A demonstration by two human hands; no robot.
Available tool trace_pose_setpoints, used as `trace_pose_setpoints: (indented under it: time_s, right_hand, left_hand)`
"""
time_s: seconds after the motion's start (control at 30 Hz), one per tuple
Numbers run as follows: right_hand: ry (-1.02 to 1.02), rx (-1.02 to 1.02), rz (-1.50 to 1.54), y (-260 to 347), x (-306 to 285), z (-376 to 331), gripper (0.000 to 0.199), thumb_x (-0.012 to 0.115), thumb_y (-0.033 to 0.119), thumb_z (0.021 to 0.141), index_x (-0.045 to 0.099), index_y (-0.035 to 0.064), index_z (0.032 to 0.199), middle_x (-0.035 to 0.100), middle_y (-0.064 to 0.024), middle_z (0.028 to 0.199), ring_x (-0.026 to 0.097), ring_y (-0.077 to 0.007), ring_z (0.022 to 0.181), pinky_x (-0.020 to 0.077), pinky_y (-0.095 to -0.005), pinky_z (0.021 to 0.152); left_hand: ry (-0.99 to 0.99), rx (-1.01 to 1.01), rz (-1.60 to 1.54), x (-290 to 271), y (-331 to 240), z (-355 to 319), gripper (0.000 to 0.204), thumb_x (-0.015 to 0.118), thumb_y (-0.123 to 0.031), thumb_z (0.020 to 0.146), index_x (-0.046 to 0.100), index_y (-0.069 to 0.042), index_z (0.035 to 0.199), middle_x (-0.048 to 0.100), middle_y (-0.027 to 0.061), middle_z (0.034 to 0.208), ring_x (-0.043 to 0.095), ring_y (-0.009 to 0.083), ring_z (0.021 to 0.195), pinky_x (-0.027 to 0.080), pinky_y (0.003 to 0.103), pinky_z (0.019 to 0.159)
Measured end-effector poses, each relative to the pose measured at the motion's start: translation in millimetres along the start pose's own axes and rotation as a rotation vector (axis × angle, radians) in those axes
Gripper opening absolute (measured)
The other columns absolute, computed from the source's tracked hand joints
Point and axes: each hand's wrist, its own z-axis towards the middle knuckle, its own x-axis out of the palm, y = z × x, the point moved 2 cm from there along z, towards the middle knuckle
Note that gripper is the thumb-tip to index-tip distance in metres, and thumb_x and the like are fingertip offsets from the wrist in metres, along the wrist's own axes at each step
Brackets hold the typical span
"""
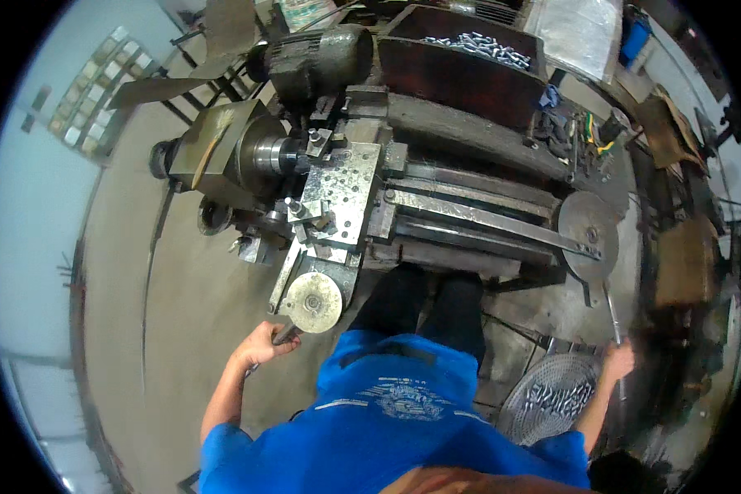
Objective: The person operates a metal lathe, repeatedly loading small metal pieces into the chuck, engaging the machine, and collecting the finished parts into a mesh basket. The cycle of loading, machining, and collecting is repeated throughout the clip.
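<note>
A metal lathe-like machine (pixel 337 185) stretches across in front of me. My left hand (pixel 263 343) is closed round a short dark handle (pixel 285 333) at the edge of a round pale handwheel (pixel 314 302), below the drilled steel plate of the slide. Off to the right, my right hand (pixel 618 360) grips a long metal lever (pixel 612 309), which runs up to a large round disc (pixel 587 235). A flat steel bar (pixel 486 217) links that disc to the slide. The spindle's bright collar (pixel 272 155) sits left of the slide.
A dark metal bin (pixel 461 70) of small shiny metal parts stands behind the machine, beside an electric motor (pixel 321 62). A round perforated basket (pixel 523 412) of similar parts lies near my right forearm. Hand tools and gloves (pixel 556 132) lie at the back right.
</note>
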Motion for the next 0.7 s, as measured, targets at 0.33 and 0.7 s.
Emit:
trace_pose_setpoints:
  time_s: [0.33, 0.7]
  right_hand:
    - [0.043, -0.016, -0.179, 15, 13, 181, 0.032, 0.06, 0.031, 0.074, 0.06, 0.0112, 0.099, 0.062, -0.0069, 0.101, 0.055, -0.0306, 0.101, 0.0471, -0.0473, 0.076]
    - [0.057, -0.027, 0.638, 82, 8, -9, 0.064, 0.065, 0.012, 0.064, 0.049, 0.0009, 0.124, 0.052, -0.0192, 0.125, 0.05, -0.0319, 0.114, 0.0389, -0.0382, 0.096]
  left_hand:
    - [0.241, -0.007, 0.008, -12, 5, 2, 0.041, 0.067, -0.024, 0.077, 0.059, -0.002, 0.111, 0.067, 0.0083, 0.095, 0.062, 0.0159, 0.089, 0.046, 0.03, 0.083]
    - [-0.624, -0.152, 0.336, -157, 161, 117, 0.037, 0.064, -0.023, 0.076, 0.061, 0.001, 0.105, 0.066, 0.0192, 0.088, 0.064, 0.0289, 0.079, 0.05, 0.04, 0.073]
